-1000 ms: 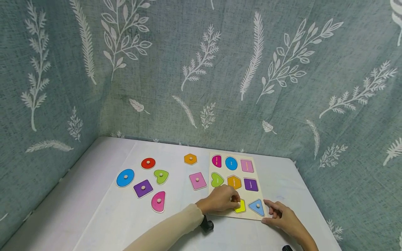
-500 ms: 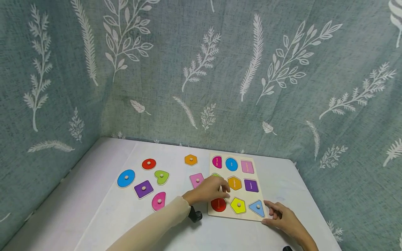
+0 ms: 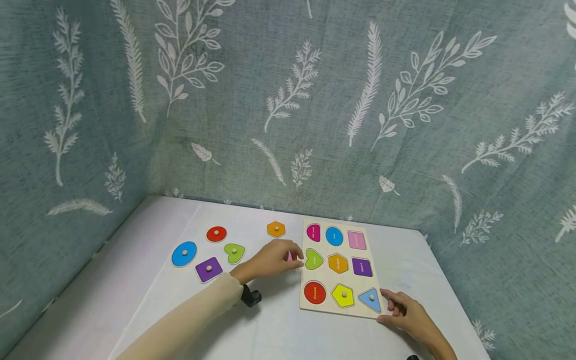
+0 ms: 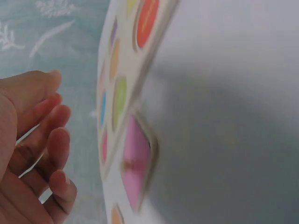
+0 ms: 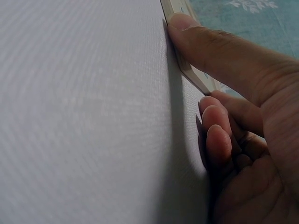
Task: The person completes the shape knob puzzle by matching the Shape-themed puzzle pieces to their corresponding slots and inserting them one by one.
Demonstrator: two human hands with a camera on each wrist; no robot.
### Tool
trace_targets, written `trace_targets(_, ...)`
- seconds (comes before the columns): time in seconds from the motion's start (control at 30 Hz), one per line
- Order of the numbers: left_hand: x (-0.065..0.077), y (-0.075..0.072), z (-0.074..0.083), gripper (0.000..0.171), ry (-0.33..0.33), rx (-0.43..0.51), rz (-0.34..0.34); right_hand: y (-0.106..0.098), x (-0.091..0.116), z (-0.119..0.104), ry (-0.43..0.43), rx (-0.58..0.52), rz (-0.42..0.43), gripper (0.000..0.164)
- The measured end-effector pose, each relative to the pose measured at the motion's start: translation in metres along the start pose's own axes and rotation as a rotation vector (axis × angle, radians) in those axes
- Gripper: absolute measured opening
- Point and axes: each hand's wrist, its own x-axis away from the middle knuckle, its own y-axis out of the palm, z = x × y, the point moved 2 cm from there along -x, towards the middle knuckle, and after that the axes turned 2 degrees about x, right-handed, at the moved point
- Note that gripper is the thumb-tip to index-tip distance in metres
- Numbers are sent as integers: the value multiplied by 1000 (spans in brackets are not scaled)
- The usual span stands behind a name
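My left hand [image 3: 270, 259] hovers left of the wooden puzzle board [image 3: 326, 277], fingers loosely bent with nothing between them. Under it lies a pink rectangle piece [image 4: 135, 144], mostly covered by the hand in the head view and close to the board's edge. My right hand [image 3: 411, 315] holds the board's near right corner, with the thumb on the near edge and the index finger along the right side. A knobbed yellow pentagon piece [image 3: 343, 295] and a light blue triangle piece [image 3: 370, 299] sit in the board's near row. The other printed recesses bear no knobs.
Left on the white table are a red circle piece [image 3: 216, 234], a blue oval piece [image 3: 184, 254], a green heart piece [image 3: 234, 253] and a purple square piece [image 3: 209, 270]. An orange hexagon piece [image 3: 276, 229] lies beyond the left hand. Patterned cloth [image 3: 252, 100] hangs behind.
My left hand has let go of the yellow pentagon piece, left it in the board and moved left over the pink rectangle piece. The left arm now covers the magenta half-round piece. The right hand stays put.
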Motion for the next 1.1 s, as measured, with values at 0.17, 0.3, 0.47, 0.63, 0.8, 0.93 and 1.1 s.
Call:
trace_targets(0.17,21,-21,-15,12,-14,-8,57,0,1,0,-2,-7,7,80)
trace_targets(0.3,37,-35,-30,9,-23,-22,95,0,2,1,-1,-1,14,80)
trace_targets(0.47,58,-55,-46,8,-75,-16,145,1,2,1,-5,4,16,80)
trace_targets(0.63,77,-74,-58,12,-112,-12,197,2,1,1,-6,-3,14,80)
trace_targets(0.8,92,-86,-69,12,-108,-22,218,1,1,2,2,-6,14,81)
trace_targets(0.93,102,-90,-80,10,-122,-40,237,1,1,1,10,2,18,81)
trace_targets(1.1,112,-95,-96,11,-173,-68,259,2,1,1,23,3,16,83)
